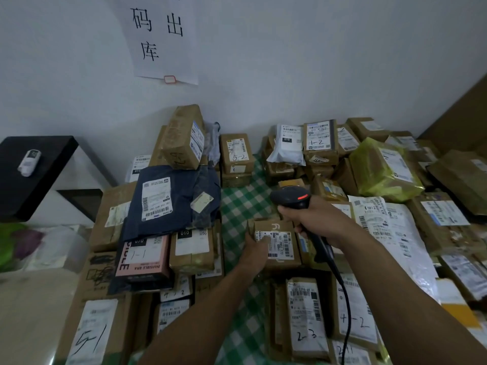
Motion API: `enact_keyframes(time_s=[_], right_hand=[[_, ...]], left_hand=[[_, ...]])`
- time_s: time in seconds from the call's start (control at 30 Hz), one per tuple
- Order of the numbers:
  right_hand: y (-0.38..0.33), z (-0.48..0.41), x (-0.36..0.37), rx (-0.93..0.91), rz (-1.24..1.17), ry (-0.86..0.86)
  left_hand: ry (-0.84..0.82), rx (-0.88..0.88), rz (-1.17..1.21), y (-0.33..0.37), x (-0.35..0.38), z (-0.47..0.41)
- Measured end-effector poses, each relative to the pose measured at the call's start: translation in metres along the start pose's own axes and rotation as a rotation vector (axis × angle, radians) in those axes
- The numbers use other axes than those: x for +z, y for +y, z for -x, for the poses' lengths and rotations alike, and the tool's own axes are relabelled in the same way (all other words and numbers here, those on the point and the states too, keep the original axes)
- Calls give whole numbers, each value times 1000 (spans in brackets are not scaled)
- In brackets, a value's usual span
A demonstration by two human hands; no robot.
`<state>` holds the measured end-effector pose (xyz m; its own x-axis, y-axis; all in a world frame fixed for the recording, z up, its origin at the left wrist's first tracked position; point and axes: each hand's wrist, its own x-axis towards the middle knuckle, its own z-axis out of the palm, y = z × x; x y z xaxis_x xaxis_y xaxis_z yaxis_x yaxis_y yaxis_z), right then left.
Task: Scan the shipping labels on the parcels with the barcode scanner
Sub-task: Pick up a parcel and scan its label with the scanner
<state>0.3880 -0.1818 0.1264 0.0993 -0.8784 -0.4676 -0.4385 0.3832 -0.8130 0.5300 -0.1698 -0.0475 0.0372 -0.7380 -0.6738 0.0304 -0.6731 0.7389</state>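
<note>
The left hand (254,248) grips the small box (276,241) and the right hand (316,219) is wrapped round the scanner (292,197), whose head points beyond the label (280,245), so a farther parcel (237,154) could get read instead.

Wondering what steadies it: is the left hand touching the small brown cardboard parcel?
Touching. Head view: left hand grips the brown cardboard parcel at its edge.

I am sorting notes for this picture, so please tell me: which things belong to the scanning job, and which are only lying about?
For the job: scanner in the right hand; small box held by the left hand; its label; piled parcels.

Lying about: white gadget on the black table; paper sign; checked cloth.
</note>
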Motion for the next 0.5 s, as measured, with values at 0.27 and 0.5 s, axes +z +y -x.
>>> enact_keyframes(time_s=[0.27, 0.5], right_hand=[[-23, -37, -9, -18, -148, -4], [-19, -89, -16, 64, -197, 30]], left_hand=[[209, 430, -305, 100, -4, -59], [426, 337, -532, 164, -13, -146]])
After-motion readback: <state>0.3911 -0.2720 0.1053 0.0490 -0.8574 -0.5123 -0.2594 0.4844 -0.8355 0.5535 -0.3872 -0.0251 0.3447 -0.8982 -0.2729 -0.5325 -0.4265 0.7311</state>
